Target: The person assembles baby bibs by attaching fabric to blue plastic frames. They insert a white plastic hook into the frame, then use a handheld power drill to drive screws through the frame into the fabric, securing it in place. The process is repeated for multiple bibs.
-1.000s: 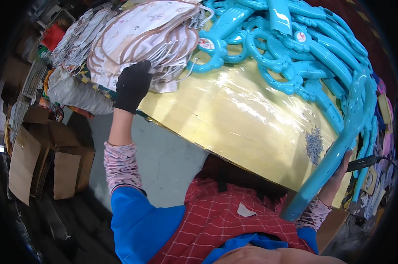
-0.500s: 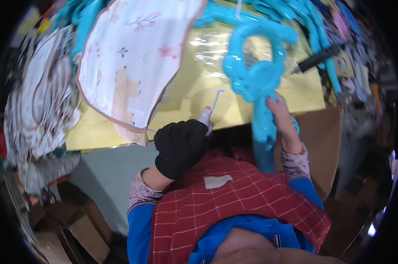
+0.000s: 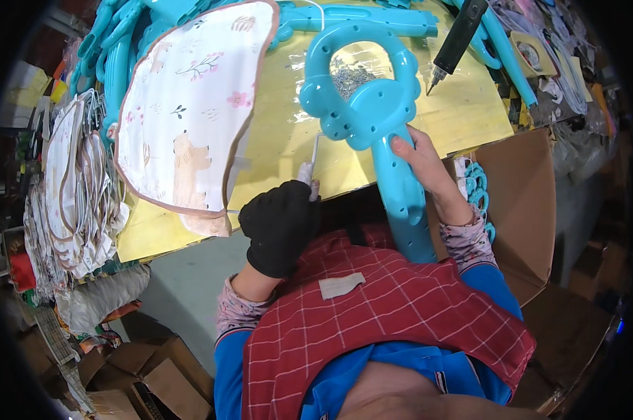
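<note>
My left hand [image 3: 278,227], in a black glove with a white-wrapped fingertip, is closed on the white wire of a fabric panel [image 3: 190,112]. This panel is white with brown edging, printed flowers and an animal, and spreads up and left of the hand. The wire's bent free end [image 3: 317,145] sticks up past my fingers. My bare right hand [image 3: 425,162] grips a turquoise plastic part [image 3: 390,108] by its stem, thumb on top. The part has a ring-shaped head with small holes; its lower end hangs over the table edge. A small gap separates wire end and turquoise part.
A yellow-covered table [image 3: 274,157] bears a pile of screws [image 3: 351,78]. A black electric screwdriver [image 3: 459,35] stands out at the upper right. Turquoise parts [image 3: 117,63] line the back, fabric panels [image 3: 75,189] stack at left, and a cardboard box [image 3: 516,203] stands right.
The turquoise part has moved left, nearer to the wire end in my left hand. The screwdriver now hangs more upright. The whole view has shifted a little.
</note>
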Tool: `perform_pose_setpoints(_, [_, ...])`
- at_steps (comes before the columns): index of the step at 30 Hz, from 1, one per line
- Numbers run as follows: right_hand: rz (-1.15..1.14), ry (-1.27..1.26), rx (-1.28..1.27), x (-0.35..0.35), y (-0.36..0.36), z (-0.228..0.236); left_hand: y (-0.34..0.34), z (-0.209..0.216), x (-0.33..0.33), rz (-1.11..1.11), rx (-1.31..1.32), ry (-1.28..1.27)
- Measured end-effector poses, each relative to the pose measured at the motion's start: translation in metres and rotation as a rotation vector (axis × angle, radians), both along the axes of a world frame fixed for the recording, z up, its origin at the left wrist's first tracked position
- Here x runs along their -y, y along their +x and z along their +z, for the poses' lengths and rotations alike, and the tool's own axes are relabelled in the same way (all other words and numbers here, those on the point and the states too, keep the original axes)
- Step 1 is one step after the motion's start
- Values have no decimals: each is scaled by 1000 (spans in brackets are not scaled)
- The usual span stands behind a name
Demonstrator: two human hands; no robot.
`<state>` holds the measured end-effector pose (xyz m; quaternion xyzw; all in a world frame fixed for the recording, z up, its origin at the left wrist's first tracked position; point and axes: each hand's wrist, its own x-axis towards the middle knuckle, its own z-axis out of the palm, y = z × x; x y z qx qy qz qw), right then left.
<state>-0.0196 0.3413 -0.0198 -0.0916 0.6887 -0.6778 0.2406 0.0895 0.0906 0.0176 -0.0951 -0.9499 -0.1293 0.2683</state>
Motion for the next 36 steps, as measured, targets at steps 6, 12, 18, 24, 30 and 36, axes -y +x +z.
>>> perform_pose_setpoints(6, [-5, -18, -2, 0, 0, 1, -2, -5, 1, -10, 23, 40])
perform_pose_setpoints(12, [-38, 3, 6, 2, 0, 4, -4, -1, 4, -1, -13, 36])
perform_pose_setpoints(18, [-72, 104, -48, 6, 1, 4, -13, -11, -1, 4, -49, -4])
perform_pose_setpoints(24, [-26, 170, -118, 10, -4, 4, -21, -29, 4, -58, -30, -89])
perform_pose_setpoints(30, [430, 372, -320, 41, -18, 31, 22, -59, 130, -179, 70, -193])
perform_pose_setpoints(36, [357, 514, -915, 42, -68, 5, 13, -52, 115, 75, 8, -72])
